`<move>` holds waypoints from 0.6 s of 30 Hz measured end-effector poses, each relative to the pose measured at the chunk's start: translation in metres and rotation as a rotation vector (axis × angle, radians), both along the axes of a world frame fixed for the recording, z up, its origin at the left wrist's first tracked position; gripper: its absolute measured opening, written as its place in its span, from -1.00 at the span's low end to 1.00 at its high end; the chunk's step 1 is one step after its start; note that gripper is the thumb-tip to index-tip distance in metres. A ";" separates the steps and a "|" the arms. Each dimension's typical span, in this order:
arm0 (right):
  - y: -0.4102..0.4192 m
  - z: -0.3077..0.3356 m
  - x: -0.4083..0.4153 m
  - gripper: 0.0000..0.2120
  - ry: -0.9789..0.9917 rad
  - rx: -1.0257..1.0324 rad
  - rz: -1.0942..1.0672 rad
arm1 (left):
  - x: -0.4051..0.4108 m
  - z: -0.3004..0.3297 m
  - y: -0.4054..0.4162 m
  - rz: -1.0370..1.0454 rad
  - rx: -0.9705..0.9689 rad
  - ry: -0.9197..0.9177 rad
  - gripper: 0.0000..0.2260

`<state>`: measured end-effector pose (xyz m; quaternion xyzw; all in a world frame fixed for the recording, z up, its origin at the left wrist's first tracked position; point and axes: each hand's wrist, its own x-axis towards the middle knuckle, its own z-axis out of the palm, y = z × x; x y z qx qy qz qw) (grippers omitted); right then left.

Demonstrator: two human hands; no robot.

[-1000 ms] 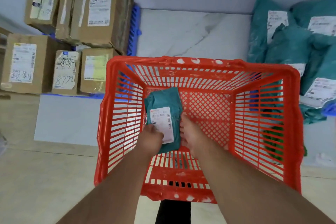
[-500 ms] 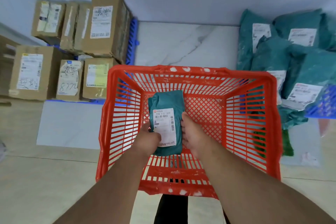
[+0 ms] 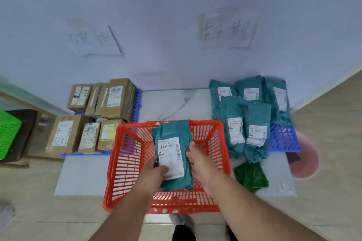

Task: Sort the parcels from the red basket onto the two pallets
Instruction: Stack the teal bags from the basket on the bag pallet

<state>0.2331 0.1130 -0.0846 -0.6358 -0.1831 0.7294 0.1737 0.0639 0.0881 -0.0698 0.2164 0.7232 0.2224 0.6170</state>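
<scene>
A teal soft parcel [image 3: 175,139] with a white label is held up above the red basket [image 3: 125,162]. My left hand [image 3: 156,170] grips its lower left edge, thumb over the label. My right hand [image 3: 197,160] grips its right edge. The basket looks bare inside below the parcel. To the left a blue pallet [image 3: 137,103] carries several cardboard boxes [image 3: 117,98]. To the right another blue pallet [image 3: 284,139] carries several teal parcels [image 3: 254,119].
A green crate [image 3: 8,135] stands at the far left. A dark green mat [image 3: 251,176] lies right of the basket, a pink blurred object [image 3: 305,158] beyond it. Two handwritten paper signs [image 3: 227,31] hang on the wall. My foot [image 3: 182,223] is below the basket.
Both hands have lifted the teal parcel up out of the basket. The view has tilted up and drawn back, so the wall and signs now show.
</scene>
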 end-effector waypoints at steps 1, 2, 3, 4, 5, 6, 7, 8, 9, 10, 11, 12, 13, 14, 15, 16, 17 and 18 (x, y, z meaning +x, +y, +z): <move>-0.002 0.009 0.013 -0.52 0.002 0.008 -0.010 | 0.012 0.009 -0.001 0.010 0.021 0.000 -0.63; -0.003 0.016 0.026 -0.52 0.010 0.019 -0.011 | 0.025 0.017 -0.003 0.018 0.048 0.001 -0.63; -0.004 0.025 0.039 -0.53 0.021 0.031 -0.007 | 0.039 0.026 -0.004 0.024 0.069 0.009 -0.64; -0.005 0.033 0.052 -0.53 0.024 0.047 0.000 | 0.053 0.033 -0.005 0.025 0.097 0.011 -0.65; -0.006 0.039 0.067 -0.54 0.019 0.064 0.004 | 0.069 0.040 -0.006 0.024 0.114 0.012 -0.66; -0.007 0.042 0.082 -0.54 0.028 0.078 0.002 | 0.085 0.047 -0.007 0.023 0.132 0.005 -0.68; -0.008 0.045 0.097 -0.50 0.039 0.087 -0.006 | 0.100 0.051 -0.008 0.023 0.138 0.001 -0.70; -0.009 0.046 0.112 -0.45 0.041 0.104 -0.014 | 0.116 0.055 -0.009 0.020 0.146 -0.005 -0.71; -0.011 0.048 0.126 -0.40 0.020 0.126 -0.024 | 0.131 0.058 -0.009 0.013 0.153 -0.011 -0.72; -0.012 0.048 0.141 -0.38 -0.006 0.145 -0.051 | 0.146 0.061 -0.010 0.003 0.161 -0.024 -0.72; -0.015 0.050 0.154 -0.40 -0.026 0.158 -0.082 | 0.160 0.064 -0.010 -0.016 0.169 -0.040 -0.70; -0.019 0.053 0.167 -0.42 -0.027 0.154 -0.113 | 0.174 0.068 -0.011 -0.045 0.177 -0.048 -0.68; -0.024 0.058 0.178 -0.44 -0.032 0.158 -0.134 | 0.187 0.072 -0.011 -0.078 0.181 -0.050 -0.67; -0.029 0.061 0.189 -0.47 -0.031 0.170 -0.157 | 0.199 0.076 -0.013 -0.115 0.186 -0.049 -0.66; -0.035 0.065 0.199 -0.50 -0.041 0.178 -0.185 | 0.210 0.080 -0.015 -0.149 0.185 -0.052 -0.65; -0.041 0.070 0.208 -0.51 -0.048 0.180 -0.214 | 0.219 0.083 -0.016 -0.188 0.187 -0.055 -0.63; -0.046 0.074 0.215 -0.51 -0.066 0.186 -0.249 | 0.227 0.086 -0.018 -0.228 0.194 -0.061 -0.62; -0.052 0.073 0.224 -0.49 -0.089 0.188 -0.289 | 0.235 0.087 -0.019 -0.273 0.203 -0.069 -0.62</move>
